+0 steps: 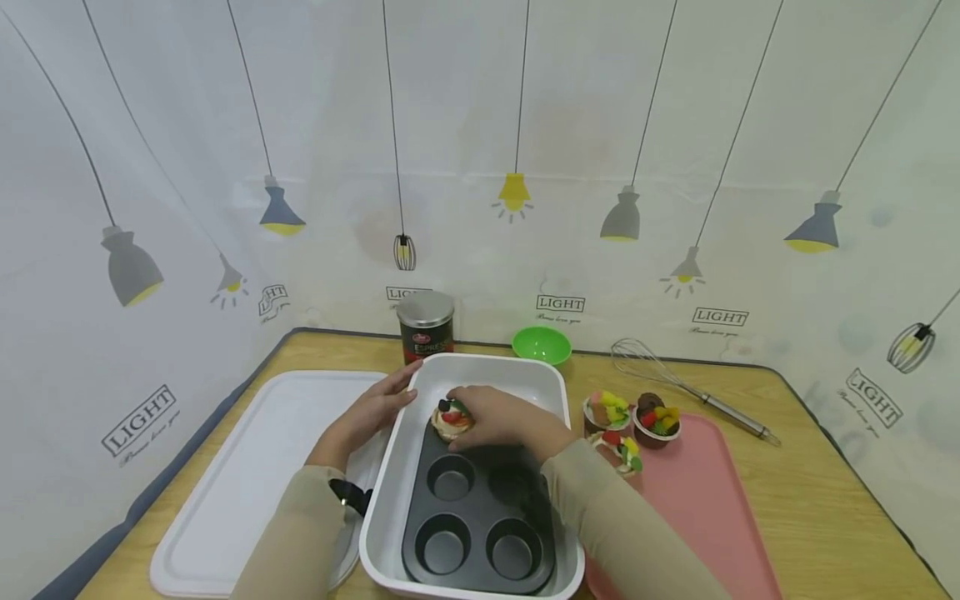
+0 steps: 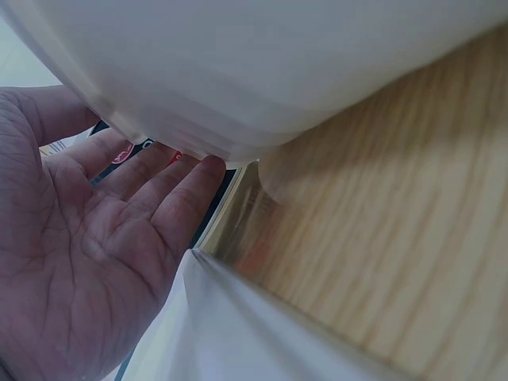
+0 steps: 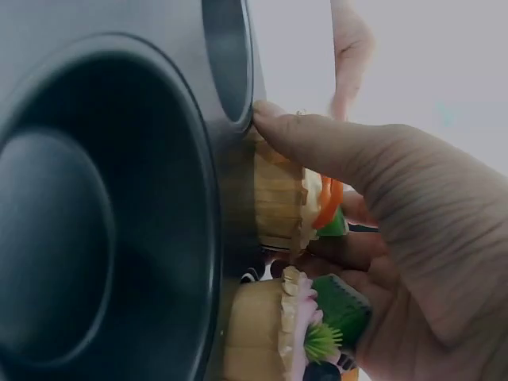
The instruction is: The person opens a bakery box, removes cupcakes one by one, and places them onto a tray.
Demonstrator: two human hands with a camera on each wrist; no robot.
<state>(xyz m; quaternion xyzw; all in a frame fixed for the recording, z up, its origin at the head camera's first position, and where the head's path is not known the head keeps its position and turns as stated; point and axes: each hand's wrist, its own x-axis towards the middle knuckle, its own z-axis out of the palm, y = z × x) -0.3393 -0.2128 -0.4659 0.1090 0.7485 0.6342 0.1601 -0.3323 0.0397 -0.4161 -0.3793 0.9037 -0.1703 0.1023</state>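
Right hand (image 1: 491,419): fingers curled around cupcake (image 1: 452,421) at far-left corner of muffin pan (image 1: 480,510). Left hand (image 1: 377,408): fingers loosely extended against white bin (image 1: 386,504) surrounding pan. Risks: off-centre release could tip cupcake; over-tight pinch could crush it.

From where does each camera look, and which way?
Head: worn on head, looks forward-down at the white rectangular tray; left hand, right hand, beige sleeves show.
Left wrist: worn there, faces the tray's outside; left palm shows.
Right wrist: worn there, faces the dark metal muffin pan; mostly right hand shows.
Head and right wrist share the pan.
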